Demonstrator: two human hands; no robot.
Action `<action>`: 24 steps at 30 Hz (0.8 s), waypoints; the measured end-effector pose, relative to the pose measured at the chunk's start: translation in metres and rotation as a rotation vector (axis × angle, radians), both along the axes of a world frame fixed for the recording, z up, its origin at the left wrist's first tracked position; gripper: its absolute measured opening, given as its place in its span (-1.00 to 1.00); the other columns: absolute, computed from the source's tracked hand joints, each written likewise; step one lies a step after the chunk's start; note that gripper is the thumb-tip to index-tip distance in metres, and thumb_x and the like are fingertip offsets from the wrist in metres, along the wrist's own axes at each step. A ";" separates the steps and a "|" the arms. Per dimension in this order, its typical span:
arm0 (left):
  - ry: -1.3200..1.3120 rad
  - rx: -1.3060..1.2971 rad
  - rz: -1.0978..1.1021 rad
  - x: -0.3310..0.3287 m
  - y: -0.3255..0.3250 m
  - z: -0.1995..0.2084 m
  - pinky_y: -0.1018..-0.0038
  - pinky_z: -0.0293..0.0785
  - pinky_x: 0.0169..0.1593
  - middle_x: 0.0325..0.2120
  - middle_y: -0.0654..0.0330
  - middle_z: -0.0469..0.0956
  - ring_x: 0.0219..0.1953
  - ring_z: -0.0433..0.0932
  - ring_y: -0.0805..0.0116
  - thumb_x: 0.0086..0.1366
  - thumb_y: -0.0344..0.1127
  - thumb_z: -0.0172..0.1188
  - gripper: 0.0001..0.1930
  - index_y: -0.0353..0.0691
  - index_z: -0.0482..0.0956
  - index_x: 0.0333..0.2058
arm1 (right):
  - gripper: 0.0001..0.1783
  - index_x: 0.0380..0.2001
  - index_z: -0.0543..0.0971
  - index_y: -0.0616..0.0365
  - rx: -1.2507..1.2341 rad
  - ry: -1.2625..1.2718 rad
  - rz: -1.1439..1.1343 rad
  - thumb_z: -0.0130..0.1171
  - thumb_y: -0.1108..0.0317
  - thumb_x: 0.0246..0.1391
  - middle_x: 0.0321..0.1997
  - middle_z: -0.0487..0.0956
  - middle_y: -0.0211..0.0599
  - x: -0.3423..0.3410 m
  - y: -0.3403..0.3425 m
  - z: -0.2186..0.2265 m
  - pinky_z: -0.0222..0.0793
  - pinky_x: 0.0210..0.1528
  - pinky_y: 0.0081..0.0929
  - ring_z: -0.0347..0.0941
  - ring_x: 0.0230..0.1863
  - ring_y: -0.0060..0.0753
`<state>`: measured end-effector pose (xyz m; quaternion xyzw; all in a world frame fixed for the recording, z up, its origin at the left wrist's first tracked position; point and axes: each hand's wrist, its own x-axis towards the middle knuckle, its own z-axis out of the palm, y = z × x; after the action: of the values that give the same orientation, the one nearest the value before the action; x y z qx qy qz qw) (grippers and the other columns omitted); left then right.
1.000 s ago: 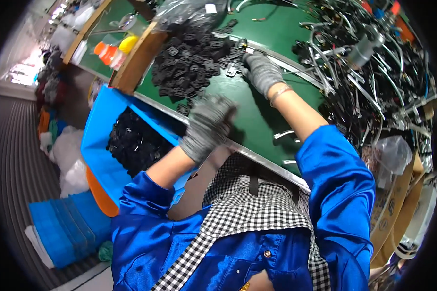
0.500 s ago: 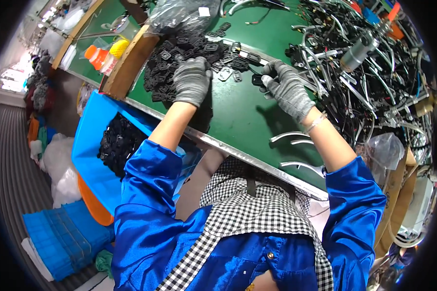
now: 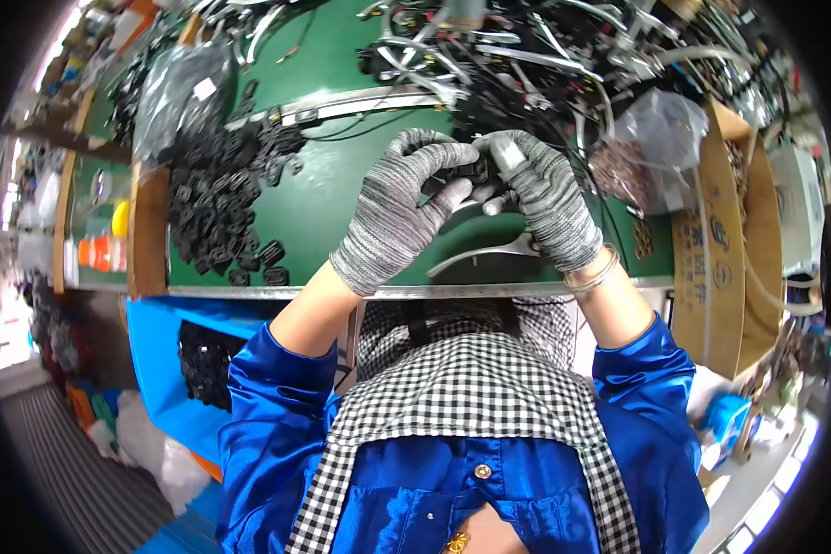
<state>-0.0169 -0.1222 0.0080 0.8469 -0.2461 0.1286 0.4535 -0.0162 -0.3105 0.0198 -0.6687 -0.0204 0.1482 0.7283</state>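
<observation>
Both my hands wear grey knitted gloves and meet over the green table [image 3: 328,166]. A small black plastic part [image 3: 474,171] sits between their fingertips. My left hand [image 3: 388,208] pinches it from the left, and my right hand [image 3: 556,205] closes on it from the other side. The fingers cover much of the part, so its full shape is hidden. Just below the hands, a curved silver metal lever [image 3: 485,251] lies on the table. To the left spreads a heap of small black plastic pieces [image 3: 214,198].
A tangle of silver levers and black cables [image 3: 526,55] covers the table's far side. At right stand a clear plastic bag [image 3: 660,138] and an open cardboard box [image 3: 702,295]. A wooden divider [image 3: 148,231] rises at left, above a blue bin [image 3: 162,346] holding black pieces.
My left hand has left the black heap and come right to join my right hand, both now at the small black part. The whole view has turned and shifted toward the right.
</observation>
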 end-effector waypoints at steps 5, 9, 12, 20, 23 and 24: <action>0.779 -0.451 -0.097 0.000 -0.040 0.005 0.55 0.55 -0.25 -0.39 0.23 0.61 -0.37 0.58 0.48 0.18 -0.37 0.32 -0.71 -0.27 0.58 -0.12 | -0.78 -0.13 0.54 0.26 -0.038 -0.108 -0.170 0.18 0.42 0.18 -0.35 0.57 -0.40 -0.026 -0.039 -0.003 0.43 -0.43 -0.72 0.45 -0.47 -0.68; 0.794 -0.557 -0.118 -0.014 -0.067 0.004 0.58 0.54 -0.25 -0.41 0.15 0.60 -0.43 0.58 0.48 0.25 -0.32 0.28 -0.71 -0.39 0.56 -0.13 | -0.73 -0.10 0.53 0.24 -0.181 -0.174 -0.193 0.22 0.36 0.15 -0.28 0.58 -0.40 -0.043 -0.059 -0.006 0.43 -0.36 -0.70 0.48 -0.40 -0.67; 0.698 -0.541 -0.206 -0.016 -0.074 -0.004 0.61 0.54 -0.27 -0.39 0.19 0.61 -0.42 0.57 0.53 0.24 -0.35 0.28 -0.73 -0.35 0.57 -0.13 | -0.72 -0.09 0.52 0.23 -0.355 -0.450 -0.192 0.22 0.38 0.14 -0.23 0.59 -0.37 -0.044 -0.076 -0.010 0.45 -0.31 -0.68 0.51 -0.34 -0.64; 0.584 -0.487 -0.259 -0.027 -0.081 -0.008 0.56 0.53 -0.11 -0.22 0.19 0.59 -0.25 0.58 0.49 0.21 -0.41 0.28 -0.76 -0.31 0.58 -0.13 | -0.71 -0.05 0.49 0.23 -0.168 -0.586 -0.236 0.18 0.35 0.18 -0.15 0.59 -0.30 -0.067 -0.090 -0.019 0.48 -0.25 -0.66 0.53 -0.25 -0.60; 0.474 -0.395 -0.260 -0.033 -0.087 -0.010 0.54 0.52 -0.06 -0.18 0.20 0.58 -0.18 0.57 0.47 0.21 -0.42 0.28 -0.75 -0.30 0.57 -0.13 | -0.73 -0.04 0.48 0.24 0.247 -0.048 -0.350 0.12 0.41 0.21 -0.18 0.58 -0.31 -0.084 -0.091 -0.007 0.49 -0.26 -0.66 0.54 -0.26 -0.61; 0.534 -0.416 -0.258 -0.036 -0.090 -0.009 0.53 0.52 -0.05 -0.17 0.20 0.57 -0.16 0.57 0.46 0.21 -0.43 0.28 -0.74 -0.29 0.56 -0.12 | -0.73 -0.04 0.48 0.24 0.194 -0.025 -0.336 0.13 0.40 0.21 -0.19 0.58 -0.33 -0.083 -0.093 -0.005 0.48 -0.27 -0.68 0.54 -0.28 -0.63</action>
<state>-0.0524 -0.2123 -0.0007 0.7023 -0.1924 -0.1080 0.6768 -0.0992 -0.4040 0.0143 -0.5912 0.0683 0.0137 0.8035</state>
